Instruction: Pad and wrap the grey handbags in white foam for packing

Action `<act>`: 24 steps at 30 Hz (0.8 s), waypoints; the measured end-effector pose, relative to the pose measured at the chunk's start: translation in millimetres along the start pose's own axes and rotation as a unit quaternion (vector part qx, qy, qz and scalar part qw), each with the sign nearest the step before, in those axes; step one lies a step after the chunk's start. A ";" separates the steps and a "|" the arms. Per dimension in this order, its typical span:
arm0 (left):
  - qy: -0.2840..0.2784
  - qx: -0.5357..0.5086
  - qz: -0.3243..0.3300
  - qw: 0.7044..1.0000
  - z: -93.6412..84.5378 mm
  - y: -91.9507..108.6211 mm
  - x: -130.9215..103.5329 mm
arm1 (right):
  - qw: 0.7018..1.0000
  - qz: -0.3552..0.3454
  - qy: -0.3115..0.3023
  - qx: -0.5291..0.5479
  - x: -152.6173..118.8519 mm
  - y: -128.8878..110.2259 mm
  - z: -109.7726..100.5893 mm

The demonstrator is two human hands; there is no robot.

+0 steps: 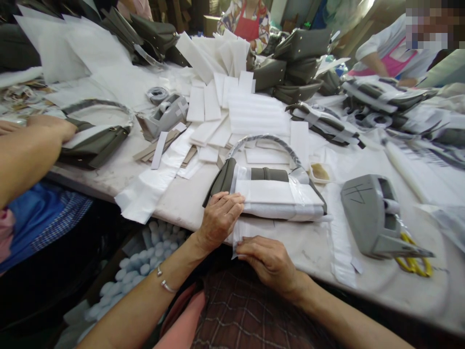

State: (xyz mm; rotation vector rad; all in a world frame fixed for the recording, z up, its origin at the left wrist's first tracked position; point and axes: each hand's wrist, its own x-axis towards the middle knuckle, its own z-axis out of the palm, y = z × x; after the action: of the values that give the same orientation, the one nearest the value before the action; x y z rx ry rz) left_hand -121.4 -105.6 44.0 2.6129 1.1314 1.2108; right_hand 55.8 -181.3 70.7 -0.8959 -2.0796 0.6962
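A dark olive handbag (269, 173) lies on the table in front of me, its raised handle wrapped in clear film and its body partly covered by white foam sheet (276, 192). My left hand (222, 217) rests on the left end of that white wrapping, fingers close together. Below the bag's lower edge, my right hand (271, 261) pinches the end of a thin white sheet (241, 230) that hangs at the table edge. Part of the sheet is hidden under the bag and my fingers.
A grey tape dispenser (366, 213) with yellow scissors (414, 259) stands right. Another dispenser (170, 114), foam pieces (212, 99) and stacked bags (298, 63) lie beyond. A co-worker's arm (31, 150) reaches in at left. White rolls (145, 261) sit below the table.
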 end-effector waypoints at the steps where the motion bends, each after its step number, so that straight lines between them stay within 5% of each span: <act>1: -0.001 0.001 0.002 1.000 0.4 -0.1 -1.3 | 1.000 -0.002 0.005 -0.003 3.8 -0.8 -2.7; 11: -0.028 -0.011 -0.036 0.999 -19.9 10.2 -8.2 | 0.977 -0.066 0.012 -0.200 83.5 13.7 -42.4; 14: -0.048 -0.041 -0.096 0.993 -26.0 14.8 -3.9 | 0.974 -0.045 0.008 -0.223 97.3 26.6 -44.0; 19: 0.031 -0.016 -0.164 0.986 -13.1 16.3 11.4 | 0.980 0.047 0.002 -0.194 102.4 47.6 -41.1; 24: 0.037 0.037 -0.185 0.981 -2.6 13.2 19.5 | 0.977 0.106 -0.002 -0.183 101.6 56.2 -36.8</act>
State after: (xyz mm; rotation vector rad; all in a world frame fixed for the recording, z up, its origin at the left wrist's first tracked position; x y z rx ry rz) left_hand -107.0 -103.5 62.7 2.2747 1.6148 1.2082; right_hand 58.0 -61.9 94.8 -1.3381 -2.1738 0.4238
